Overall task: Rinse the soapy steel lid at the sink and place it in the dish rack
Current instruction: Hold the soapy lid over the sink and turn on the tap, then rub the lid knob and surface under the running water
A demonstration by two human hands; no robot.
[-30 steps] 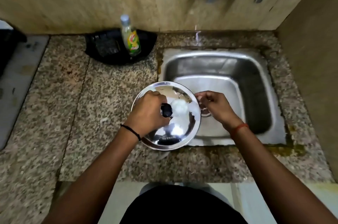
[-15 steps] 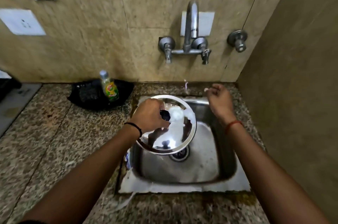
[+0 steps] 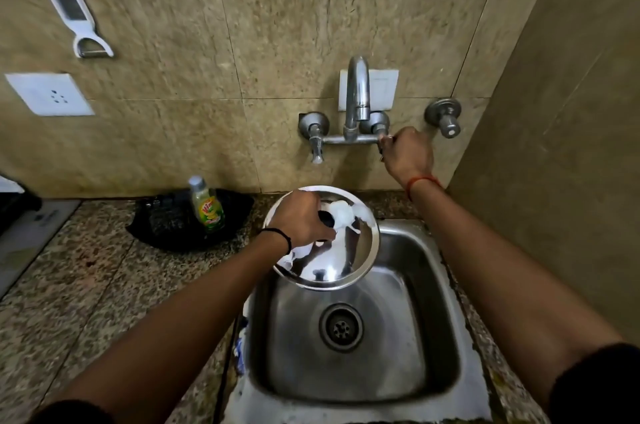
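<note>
A round steel lid [image 3: 332, 260] with white soap foam near its black knob hangs tilted over the back left of the steel sink [image 3: 433, 337]. My left hand [image 3: 301, 219] grips the lid by that knob. Up at the wall, my right hand [image 3: 407, 149] grips the right handle of the wall tap [image 3: 356, 101]. No water runs from the spout. No dish rack is in view.
A green dish-soap bottle [image 3: 206, 205] stands in a black tray [image 3: 173, 226] on the granite counter [image 3: 86, 285] left of the sink. A second valve [image 3: 445, 117] sits right of the tap. A white peeler [image 3: 65, 4] and a socket plate [image 3: 48, 94] are on the wall.
My right hand rose from the counter behind the sink to the tap's right handle. The left hand carried the lid from the counter edge to above the sink. The view tilted upward.
</note>
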